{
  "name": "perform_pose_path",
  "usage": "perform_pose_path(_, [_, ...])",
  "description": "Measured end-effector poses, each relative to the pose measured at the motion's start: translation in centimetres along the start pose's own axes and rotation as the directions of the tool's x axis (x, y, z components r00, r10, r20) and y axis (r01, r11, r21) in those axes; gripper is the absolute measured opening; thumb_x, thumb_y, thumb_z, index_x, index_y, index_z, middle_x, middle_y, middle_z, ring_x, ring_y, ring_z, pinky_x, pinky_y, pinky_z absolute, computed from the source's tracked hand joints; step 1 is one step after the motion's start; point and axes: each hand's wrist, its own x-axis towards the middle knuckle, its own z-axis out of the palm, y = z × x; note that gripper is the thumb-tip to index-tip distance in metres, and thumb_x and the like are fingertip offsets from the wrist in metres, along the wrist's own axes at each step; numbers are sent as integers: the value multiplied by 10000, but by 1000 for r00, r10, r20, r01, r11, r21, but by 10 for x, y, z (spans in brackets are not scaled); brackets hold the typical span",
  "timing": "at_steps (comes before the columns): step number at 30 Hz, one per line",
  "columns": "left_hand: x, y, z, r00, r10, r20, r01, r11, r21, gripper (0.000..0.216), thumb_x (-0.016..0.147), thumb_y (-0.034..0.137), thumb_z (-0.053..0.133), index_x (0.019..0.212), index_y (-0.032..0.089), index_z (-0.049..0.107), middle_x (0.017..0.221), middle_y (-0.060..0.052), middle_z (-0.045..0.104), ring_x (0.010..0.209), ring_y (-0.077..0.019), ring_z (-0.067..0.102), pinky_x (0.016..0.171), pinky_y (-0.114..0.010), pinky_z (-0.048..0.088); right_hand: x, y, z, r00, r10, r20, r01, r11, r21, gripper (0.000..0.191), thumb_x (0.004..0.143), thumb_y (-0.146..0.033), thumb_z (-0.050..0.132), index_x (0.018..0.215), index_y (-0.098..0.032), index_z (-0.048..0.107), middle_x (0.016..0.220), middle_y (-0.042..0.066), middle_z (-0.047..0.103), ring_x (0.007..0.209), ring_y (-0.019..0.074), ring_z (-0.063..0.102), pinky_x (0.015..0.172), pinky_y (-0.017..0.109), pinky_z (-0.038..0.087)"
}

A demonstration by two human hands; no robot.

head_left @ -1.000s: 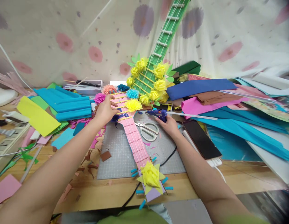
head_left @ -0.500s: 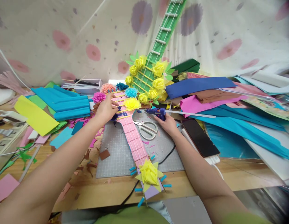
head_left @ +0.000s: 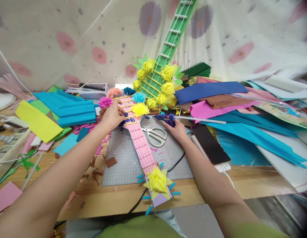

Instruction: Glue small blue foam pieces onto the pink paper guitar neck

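Note:
A pink paper guitar (head_left: 143, 145) lies with its neck toward me, a yellow paper flower (head_left: 157, 181) on its head. My left hand (head_left: 112, 115) is at the left side of its body, fingers curled on a dark blue paper flower (head_left: 123, 122), which they partly hide. Magenta (head_left: 105, 102), coral, teal, light blue and yellow paper flowers ring the body. My right hand (head_left: 178, 130) is closed round a blue glue gun (head_left: 169, 119), whose nozzle points left toward the guitar. A white glue stick (head_left: 200, 119) sticks out of its back.
Scissors (head_left: 155, 136) lie on the grey cutting mat (head_left: 121, 165), beside the guitar neck. A green paper guitar (head_left: 165, 62) leans at the back. A phone (head_left: 211, 144) is right of my right hand. Crepe paper (head_left: 75, 110) and scraps cover both sides.
The view shifts very slightly. Both hands keep their places on the dark blue flower and the glue gun.

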Motion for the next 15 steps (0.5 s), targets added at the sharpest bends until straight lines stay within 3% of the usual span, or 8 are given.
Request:
perform_pose_path(3, [-3,0,-1,1000,-11,-9,11,1000,-10,520,620,143,655,1069,228,406,818,-4,679,741,-164,649,657,-257,473,-1,-3,-4,1000,-14,-21,14,999,-41,544,755,-585,537,1116,-181,593,994,112,676,913,276,623,762,357,463])
perform_pose_path(6, [-6,2,-1,999,-35,-30,36,999,21,452,662,161,619,1065,234,429,833,-5,692,781,-172,656,696,-272,473,-6,-8,-18,994,-73,-84,54,976,-210,522,711,-585,589,989,-143,598,1002,155,647,985,298,579,803,368,438])
perform_pose_path(8, [-9,4,-1,998,-47,-48,50,997,63,423,677,178,607,1063,239,444,838,-3,700,800,-183,659,713,-286,467,-11,-13,-32,994,-87,-63,61,939,-338,453,688,-566,620,869,-152,586,940,156,640,972,298,566,786,357,423])
perform_pose_path(10, [-11,7,-1,998,-47,-50,51,996,69,416,685,198,608,1066,242,449,842,0,707,806,-187,661,717,-290,460,-17,-20,-45,997,-38,69,62,919,-389,371,693,-547,620,749,-187,548,810,102,637,829,252,583,686,317,410])
perform_pose_path(12, [-12,8,-1,998,-46,-46,49,997,54,407,693,223,613,1066,241,450,837,3,710,801,-184,663,713,-286,456,-22,-32,-53,969,-4,247,89,939,-332,359,711,-553,595,679,-207,506,687,37,611,661,186,558,580,274,361])
perform_pose_path(15, [-12,10,-1,998,-44,-55,47,997,54,392,696,252,627,1049,242,455,820,2,710,794,-190,664,696,-284,449,-22,-57,-51,915,-123,384,174,979,-103,354,734,-553,571,693,-210,499,667,-3,602,599,137,520,539,246,323])
